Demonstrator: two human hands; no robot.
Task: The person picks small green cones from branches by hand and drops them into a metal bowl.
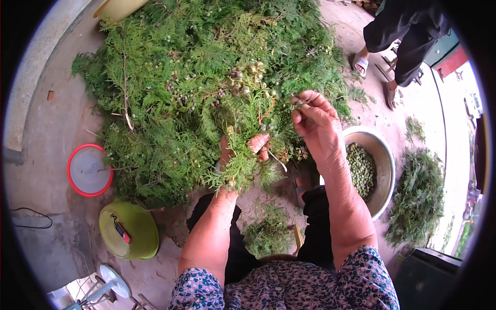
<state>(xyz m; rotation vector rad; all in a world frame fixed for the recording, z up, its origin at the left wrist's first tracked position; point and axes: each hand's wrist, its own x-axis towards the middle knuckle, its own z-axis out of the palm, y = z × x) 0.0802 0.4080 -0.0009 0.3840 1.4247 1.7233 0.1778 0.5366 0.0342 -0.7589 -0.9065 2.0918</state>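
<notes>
My left hand (258, 143) is closed round a leafy conifer branch (235, 166), which covers much of the palm. Pale greenish-brown cones (245, 80) cluster at the branch's upper end. To the right of it, my right hand (321, 124) is raised, thumb and fingers pinched on a small greenish cone (299, 103), partly hidden by the fingertips. Beside my right forearm stands a metal basin (386, 173) with many small green cones (360, 169) inside.
A large heap of conifer branches (170, 119) spreads ahead. At left are a red-rimmed round container (89, 173) and a yellow-green tub (124, 217) with a phone (123, 233) on it. Cut greenery (416, 201) lies at right. Another person's legs (408, 41) show at upper right.
</notes>
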